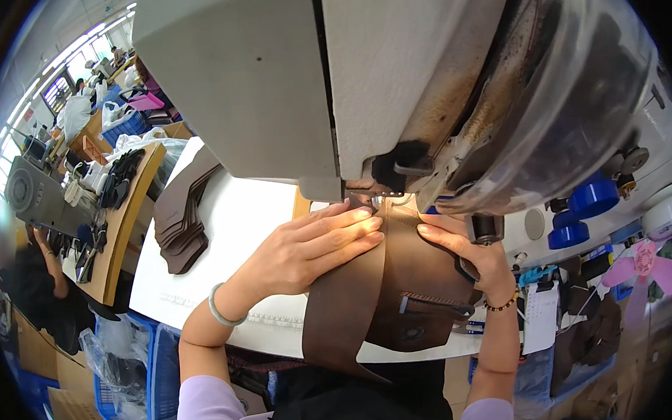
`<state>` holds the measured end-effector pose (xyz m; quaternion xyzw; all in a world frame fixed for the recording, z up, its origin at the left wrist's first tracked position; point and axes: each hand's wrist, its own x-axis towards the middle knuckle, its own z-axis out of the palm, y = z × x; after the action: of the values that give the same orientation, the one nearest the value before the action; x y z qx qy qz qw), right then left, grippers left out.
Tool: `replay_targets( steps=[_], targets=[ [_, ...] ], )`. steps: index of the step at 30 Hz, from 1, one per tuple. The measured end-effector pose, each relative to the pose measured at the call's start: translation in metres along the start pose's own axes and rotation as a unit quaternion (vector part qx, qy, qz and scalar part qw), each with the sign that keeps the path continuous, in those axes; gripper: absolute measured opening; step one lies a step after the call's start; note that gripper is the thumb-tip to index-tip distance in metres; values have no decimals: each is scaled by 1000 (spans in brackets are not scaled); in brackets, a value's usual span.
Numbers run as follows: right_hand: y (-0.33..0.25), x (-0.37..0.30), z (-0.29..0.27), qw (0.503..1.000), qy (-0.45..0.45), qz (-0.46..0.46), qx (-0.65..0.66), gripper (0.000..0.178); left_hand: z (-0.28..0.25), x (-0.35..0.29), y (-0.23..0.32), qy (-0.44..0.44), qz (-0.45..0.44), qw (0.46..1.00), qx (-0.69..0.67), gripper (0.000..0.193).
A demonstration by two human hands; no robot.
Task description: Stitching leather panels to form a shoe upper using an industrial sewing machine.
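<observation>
Prob. stitching brown pcs (pixel 341 310) at surface's front edge (pixel 263 338).
L grip (pixel 299 254) flat; R grip (pixel 478 256): can't tell if pinching; next prob. steady feed.

So the sewing machine (pixel 245 66) runs right off the top edge, and its head blocks the far end of the brown panel (pixel 409 268). Right hand (pixel 492 266) is partly behind that dark cylinder (pixel 485 229), so I can't tell how all its fingers (pixel 443 238) sit. Round mark (pixel 414 332) on the panel? Too small to make out. Lilac sleeves (pixel 209 402) and black apron (pixel 370 404) get chopped at the bottom. Co-worker (pixel 35 292) on the left has a blurred head. People way back (pixel 117 56) are just tiny.
</observation>
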<state>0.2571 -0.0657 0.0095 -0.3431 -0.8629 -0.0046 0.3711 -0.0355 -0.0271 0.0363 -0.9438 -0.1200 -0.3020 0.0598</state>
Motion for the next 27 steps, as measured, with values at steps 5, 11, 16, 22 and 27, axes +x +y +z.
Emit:
replay_targets(
  steps=[5, 11, 16, 22, 27],
  targets=[
    [4, 0, 3, 999, 8, 7, 35, 31, 1, 3, -3, 5, -4, 1000, -4, 43],
    [5, 2, 2, 1000, 11, 0, 6, 37, 11, 1, -8, 28, 8, 1000, 6, 43],
    [-1, 8, 0, 1000, 13, 6, -5, 38, 10, -1, -11, 30, 5, 1000, 6, 42],
    [7, 2, 3, 999, 4, 17, 28, 38, 14, -2, -16, 45, 10, 999, -21, 43],
    [6, 6, 4, 1000, 7, 7, 15, 44, 20, -7, -18, 77, 8, 996, -42, 47]
  ],
)
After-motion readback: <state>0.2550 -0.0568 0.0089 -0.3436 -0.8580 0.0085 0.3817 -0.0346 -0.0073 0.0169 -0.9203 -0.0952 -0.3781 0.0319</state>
